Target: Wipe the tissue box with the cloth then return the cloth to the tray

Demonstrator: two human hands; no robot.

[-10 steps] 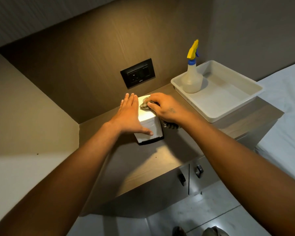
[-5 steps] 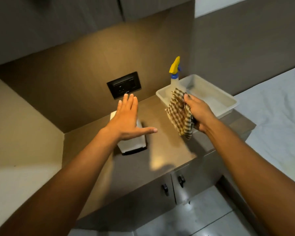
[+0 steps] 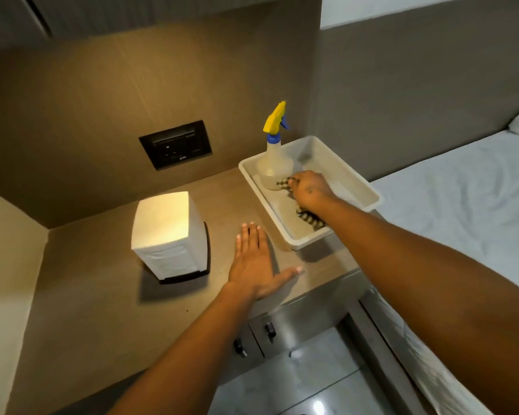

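The white tissue box (image 3: pixel 165 235) stands upright on the brown countertop (image 3: pixel 102 295), left of centre. My left hand (image 3: pixel 253 265) hovers flat and open just right of the box, not touching it. The white tray (image 3: pixel 354 187) sits at the counter's right end. Inside it my right hand (image 3: pixel 309 191) presses down on the checked cloth (image 3: pixel 309 220), fingers curled over it. Most of the cloth is hidden under my hand and wrist; only its ends show.
A spray bottle (image 3: pixel 274 154) with a yellow trigger stands in the tray's far left corner, close to my right hand. A black wall socket (image 3: pixel 176 145) sits behind the counter. Cabinet doors with knobs (image 3: pixel 270 330) lie below. A white bed (image 3: pixel 462 205) borders the right.
My right hand lifted the cloth off the tissue box, carried it right and lowered it into the tray. My left hand came off the box and moved right.
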